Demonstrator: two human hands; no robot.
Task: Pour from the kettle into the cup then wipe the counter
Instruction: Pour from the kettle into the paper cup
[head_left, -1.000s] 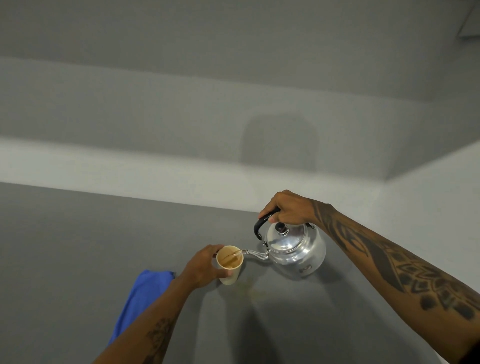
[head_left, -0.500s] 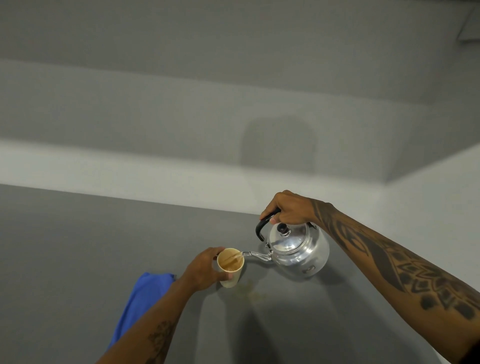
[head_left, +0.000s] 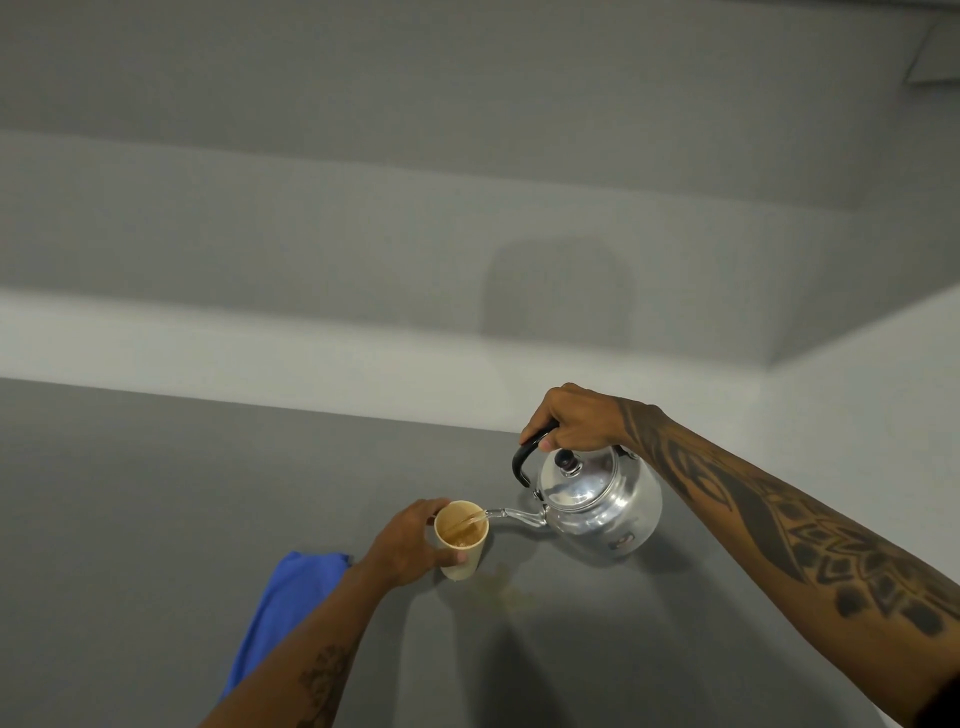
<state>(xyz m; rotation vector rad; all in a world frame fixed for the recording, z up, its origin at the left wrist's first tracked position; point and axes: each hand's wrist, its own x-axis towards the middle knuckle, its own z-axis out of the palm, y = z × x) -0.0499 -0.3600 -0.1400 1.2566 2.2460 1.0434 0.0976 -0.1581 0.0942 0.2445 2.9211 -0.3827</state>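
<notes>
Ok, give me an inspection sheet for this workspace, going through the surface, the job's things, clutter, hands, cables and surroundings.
Surface: grey counter, with a faint yellowish spill beside the cup.
Job's things: shiny metal kettle with black handle, tilted, its spout at the rim, pouring a brown stream into the cream paper cup; the cup stands upright, partly filled. Blue cloth lies flat on the counter, partly under the left forearm.
Clutter: nothing seen.
Hands: left hand wraps the cup; right hand grips the kettle handle.
Cables: nothing seen.
Surroundings: plain grey wall with a pale ledge behind the counter.
</notes>
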